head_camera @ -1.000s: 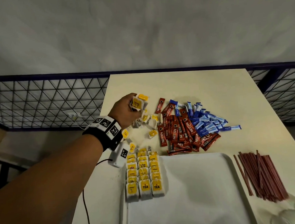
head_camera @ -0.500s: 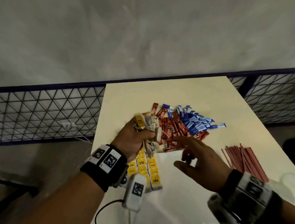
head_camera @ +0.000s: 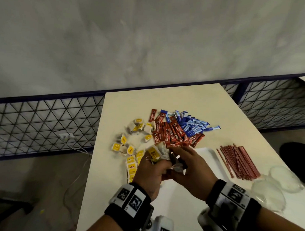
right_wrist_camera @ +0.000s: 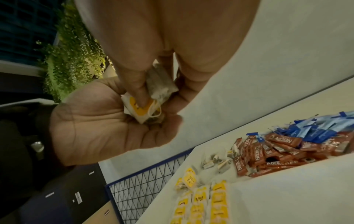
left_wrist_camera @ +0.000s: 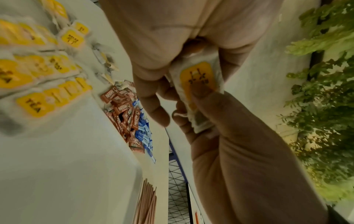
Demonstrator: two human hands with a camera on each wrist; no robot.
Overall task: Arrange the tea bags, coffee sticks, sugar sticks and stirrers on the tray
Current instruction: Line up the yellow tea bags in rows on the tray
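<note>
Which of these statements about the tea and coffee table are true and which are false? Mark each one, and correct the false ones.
1. The left hand holds a bunch of tea bags. True.
2. The stirrers already lie on the tray. False: they lie on the table, beside the tray's right edge.
3. Rows of tea bags lie at the tray's left side. True.
4. The coffee sticks are lined up on the tray. False: they lie in a loose heap on the table beyond it.
5. The right hand rests idle on the table. False: it meets the left hand at the held tea bags.
</note>
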